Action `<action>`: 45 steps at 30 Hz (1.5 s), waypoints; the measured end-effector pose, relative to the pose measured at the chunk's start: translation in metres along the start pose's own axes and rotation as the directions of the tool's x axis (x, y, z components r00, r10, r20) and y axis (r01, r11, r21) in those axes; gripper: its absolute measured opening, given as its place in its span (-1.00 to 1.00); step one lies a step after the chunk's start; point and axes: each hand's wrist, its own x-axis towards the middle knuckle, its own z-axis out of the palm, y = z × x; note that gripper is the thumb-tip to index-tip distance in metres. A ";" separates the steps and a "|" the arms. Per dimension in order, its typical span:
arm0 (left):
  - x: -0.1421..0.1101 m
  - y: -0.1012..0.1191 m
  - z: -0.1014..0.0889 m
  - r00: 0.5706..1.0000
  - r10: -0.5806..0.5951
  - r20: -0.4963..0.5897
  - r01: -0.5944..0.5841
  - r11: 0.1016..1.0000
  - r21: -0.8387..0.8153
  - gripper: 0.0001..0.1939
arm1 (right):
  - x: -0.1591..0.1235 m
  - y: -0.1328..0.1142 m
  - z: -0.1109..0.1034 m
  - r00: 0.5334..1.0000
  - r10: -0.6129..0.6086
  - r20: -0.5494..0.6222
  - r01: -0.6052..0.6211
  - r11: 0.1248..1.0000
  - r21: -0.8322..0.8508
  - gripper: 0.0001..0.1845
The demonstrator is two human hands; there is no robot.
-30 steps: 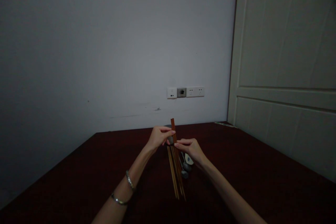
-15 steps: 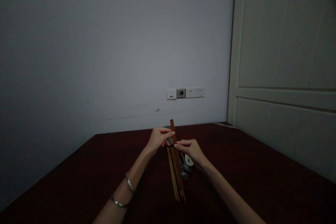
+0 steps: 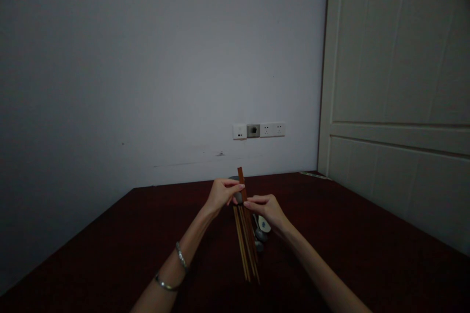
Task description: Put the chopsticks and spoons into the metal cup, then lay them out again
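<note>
Brown sticks (image 3: 240,176): slender, straight; long axis runs between far and near edges of surface (image 3: 147,230).
Left hand (image 3: 220,194), right hand (image 3: 267,208): fingers pinching brown sticks.

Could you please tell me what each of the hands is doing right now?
Left hand: closed, pinching the reddish-brown chopsticks near their upper end.
Right hand: closed, fingertips pinching the same chopsticks lower down.

Hands (image 3: 222,194): bare | forearms: sleeveless | left wrist-side: two silvery bangles (image 3: 180,256)
</note>
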 end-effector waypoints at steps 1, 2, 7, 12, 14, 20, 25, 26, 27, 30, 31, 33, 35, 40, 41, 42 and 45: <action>0.000 0.000 0.000 1.000 0.002 0.003 -0.002 1.000 0.003 -0.64 | 0.000 0.000 0.000 1.000 -0.001 0.002 0.001 1.000 -0.009 -0.69; 0.000 0.001 0.000 1.000 0.004 0.005 -0.004 1.000 0.007 -0.64 | 0.000 0.000 -0.001 1.000 -0.002 0.004 0.002 1.000 -0.020 -0.68; 0.000 0.000 0.000 1.000 0.006 0.010 -0.006 1.000 0.013 -0.62 | 0.001 0.002 -0.002 1.000 0.005 0.005 -0.005 0.999 -0.038 -0.64; 0.001 -0.002 -0.001 1.000 0.002 0.013 -0.002 1.000 0.022 -0.63 | 0.001 0.004 -0.002 1.000 0.011 0.025 -0.011 1.000 -0.018 -0.65; 0.002 -0.003 -0.001 1.000 0.003 0.015 -0.003 1.000 0.020 -0.63 | 0.001 0.005 -0.002 1.000 0.003 0.018 -0.003 1.000 -0.023 -0.66; 0.002 -0.003 0.000 1.000 0.006 0.006 -0.006 1.000 -0.013 -0.65 | 0.003 0.008 -0.003 1.000 -0.014 0.001 0.014 1.000 -0.021 -0.69; -0.001 0.003 0.000 1.000 0.011 0.015 -0.011 1.000 -0.023 -0.68 | 0.005 0.012 -0.003 0.999 -0.037 -0.018 0.037 0.998 -0.045 -0.69; -0.001 0.004 0.000 1.000 0.013 0.013 -0.013 1.000 -0.022 -0.69 | 0.006 0.013 -0.003 0.999 -0.047 -0.018 0.046 0.998 -0.052 -0.68; -0.001 0.005 0.000 1.000 0.016 0.010 -0.016 1.000 -0.022 -0.69 | 0.007 0.013 -0.004 0.999 -0.052 -0.014 0.051 0.997 -0.060 -0.67; -0.002 0.007 0.000 1.000 0.024 -0.003 -0.025 0.999 -0.021 -0.69 | 0.008 0.014 -0.006 0.997 -0.063 0.033 0.066 0.994 -0.090 -0.64; -0.003 0.008 -0.001 1.000 0.030 -0.001 -0.030 0.999 -0.018 -0.69 | 0.008 0.013 -0.007 0.995 -0.075 0.060 0.081 0.992 -0.101 -0.64; -0.003 0.009 -0.002 0.999 0.049 0.010 -0.049 0.999 -0.014 -0.68 | 0.010 0.011 -0.010 0.989 -0.102 0.111 0.115 0.987 -0.112 -0.62; -0.003 0.011 -0.005 0.997 0.072 0.018 -0.071 0.997 -0.012 -0.68 | 0.012 0.006 -0.014 0.985 -0.102 0.142 0.119 0.987 -0.112 -0.54; 0.001 0.014 -0.017 0.997 0.078 -0.001 -0.078 0.997 0.006 -0.65 | 0.025 -0.020 -0.026 0.995 -0.076 0.066 0.084 0.990 -0.115 -0.48; 0.003 0.014 -0.018 0.997 0.075 0.000 -0.075 0.997 0.012 -0.64 | 0.029 -0.028 -0.027 0.995 -0.097 0.035 0.100 0.988 -0.115 -0.50; 0.005 0.013 -0.019 0.997 0.072 0.005 -0.072 0.997 0.017 -0.64 | 0.034 -0.035 -0.028 0.992 -0.126 0.010 0.126 0.985 -0.121 -0.52; 0.011 0.011 -0.020 0.997 0.066 0.035 -0.066 0.998 0.019 -0.64 | 0.046 -0.055 -0.023 0.969 -0.247 -0.025 0.239 0.955 -0.176 -0.56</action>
